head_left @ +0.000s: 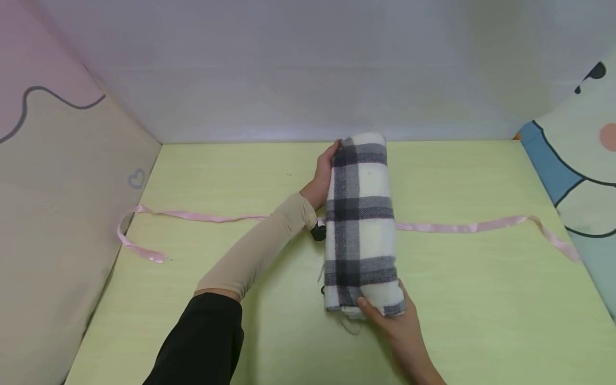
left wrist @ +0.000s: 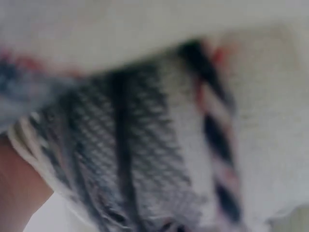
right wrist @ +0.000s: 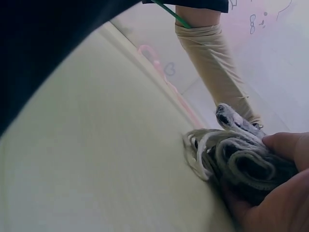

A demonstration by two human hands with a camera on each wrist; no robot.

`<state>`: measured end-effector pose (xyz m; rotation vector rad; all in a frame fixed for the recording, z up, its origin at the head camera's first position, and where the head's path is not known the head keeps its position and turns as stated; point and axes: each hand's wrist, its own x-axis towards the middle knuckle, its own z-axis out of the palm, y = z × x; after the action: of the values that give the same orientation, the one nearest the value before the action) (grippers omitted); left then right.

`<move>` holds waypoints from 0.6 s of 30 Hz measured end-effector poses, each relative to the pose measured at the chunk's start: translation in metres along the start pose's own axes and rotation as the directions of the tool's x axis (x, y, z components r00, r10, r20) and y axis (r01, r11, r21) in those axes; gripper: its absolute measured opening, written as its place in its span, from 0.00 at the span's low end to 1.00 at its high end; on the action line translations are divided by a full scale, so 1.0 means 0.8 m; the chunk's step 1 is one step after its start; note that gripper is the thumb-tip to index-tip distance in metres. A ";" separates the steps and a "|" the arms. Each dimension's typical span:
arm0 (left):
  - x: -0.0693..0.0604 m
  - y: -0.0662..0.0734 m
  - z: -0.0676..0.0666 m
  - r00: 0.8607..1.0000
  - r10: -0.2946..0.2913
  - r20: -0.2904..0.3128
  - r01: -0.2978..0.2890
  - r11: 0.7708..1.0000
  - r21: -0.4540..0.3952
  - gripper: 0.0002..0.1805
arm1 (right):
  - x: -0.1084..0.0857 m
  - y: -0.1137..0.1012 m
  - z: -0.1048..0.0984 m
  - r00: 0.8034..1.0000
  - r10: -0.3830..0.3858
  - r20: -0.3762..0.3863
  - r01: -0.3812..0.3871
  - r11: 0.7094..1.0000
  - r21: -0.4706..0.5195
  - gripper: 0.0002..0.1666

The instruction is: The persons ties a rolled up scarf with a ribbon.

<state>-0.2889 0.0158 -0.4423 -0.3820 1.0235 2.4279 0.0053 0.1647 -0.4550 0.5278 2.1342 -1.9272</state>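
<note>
A soft, fuzzy cloth roll with white, grey and dark checks [head_left: 366, 224] is in the middle of the pale yellow-green counter [head_left: 481, 305], right between the person's two hands. It is long and runs from near to far, with its far end leaning a tiny bit to the left. A thin, shiny pink ribbon [head_left: 438, 228] runs the other way, from left to right. The roll crosses over it, so the two make a cross, and the ribbon sticks out on both sides. The left hand [head_left: 325, 174] grips the far end at its left edge, but most of its fingers are hidden behind the roll. The right hand [head_left: 394, 321] pinches the near end at its right corner, with the thumb on top. So the right hand is nearer to the person, and the left arm, in a tan sleeve cover [head_left: 260, 243], reaches farther. The right wrist view shows the cloth curled round and round at the near end, with pale loose strings [right wrist: 197, 152] hanging there. It is hard to tell if the roll touches the counter.
</note>
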 end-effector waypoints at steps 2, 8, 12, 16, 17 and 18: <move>0.002 0.001 -0.002 1.000 -0.002 -0.014 0.003 1.000 0.031 0.21 | 0.002 0.002 0.001 1.000 0.009 0.009 -0.009 1.000 -0.005 0.40; 0.010 0.004 -0.012 0.997 0.025 -0.068 -0.016 0.991 0.133 0.21 | 0.008 -0.002 -0.002 0.997 0.047 0.066 -0.047 0.999 -0.007 0.41; 0.018 0.008 -0.022 0.984 0.147 -0.096 -0.103 0.926 0.362 0.27 | 0.013 -0.005 -0.006 0.987 0.100 0.129 -0.101 0.995 -0.002 0.40; 0.024 0.017 -0.029 0.951 0.289 -0.113 -0.162 0.773 0.613 0.33 | 0.017 -0.009 -0.017 0.969 0.136 0.206 -0.136 0.991 -0.010 0.38; 0.025 0.019 -0.031 0.946 0.304 -0.113 -0.164 0.750 0.641 0.34 | 0.019 -0.010 -0.021 0.963 0.142 0.230 -0.141 0.990 -0.020 0.39; 0.025 0.022 -0.032 0.943 0.312 -0.117 -0.157 0.724 0.671 0.34 | 0.021 -0.011 -0.025 0.954 0.149 0.262 -0.148 0.989 -0.025 0.39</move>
<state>-0.3136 -0.0072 -0.4577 -0.2847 2.0460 2.0569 -0.0124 0.1861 -0.4511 0.3929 1.8784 -1.7972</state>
